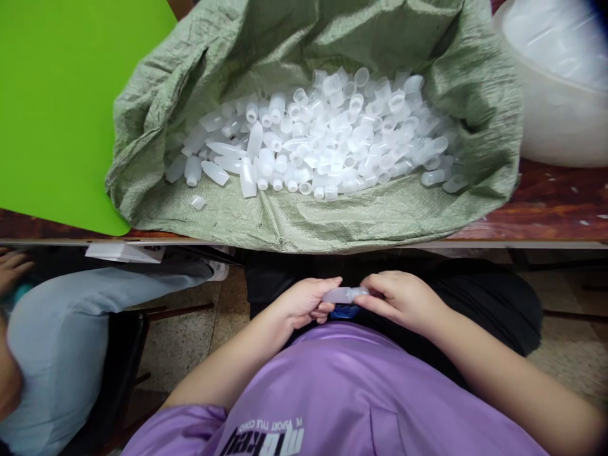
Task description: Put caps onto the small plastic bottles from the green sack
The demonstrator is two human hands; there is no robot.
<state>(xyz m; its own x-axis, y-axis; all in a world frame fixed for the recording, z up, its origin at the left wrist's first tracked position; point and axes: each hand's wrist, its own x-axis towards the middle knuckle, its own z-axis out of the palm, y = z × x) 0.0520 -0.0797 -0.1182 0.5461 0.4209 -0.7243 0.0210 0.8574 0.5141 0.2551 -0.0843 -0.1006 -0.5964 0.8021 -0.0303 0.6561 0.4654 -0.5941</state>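
Observation:
My left hand (304,301) is closed around the body of a small translucent plastic bottle (342,294), held level over my lap. My right hand (401,297) pinches the bottle's other end with its fingertips. A small blue thing (342,311) shows just below the bottle, between my hands; I cannot make out what it is. Ahead on the table lies an open green woven sack (294,221) holding a heap of several small translucent bottles (323,136).
A bright green sheet (57,107) covers the table's left part. A white plastic tub (555,120) stands at the back right on the brown table (555,206). Another person in light jeans (85,304) sits at my left, a hand (12,266) showing at the edge.

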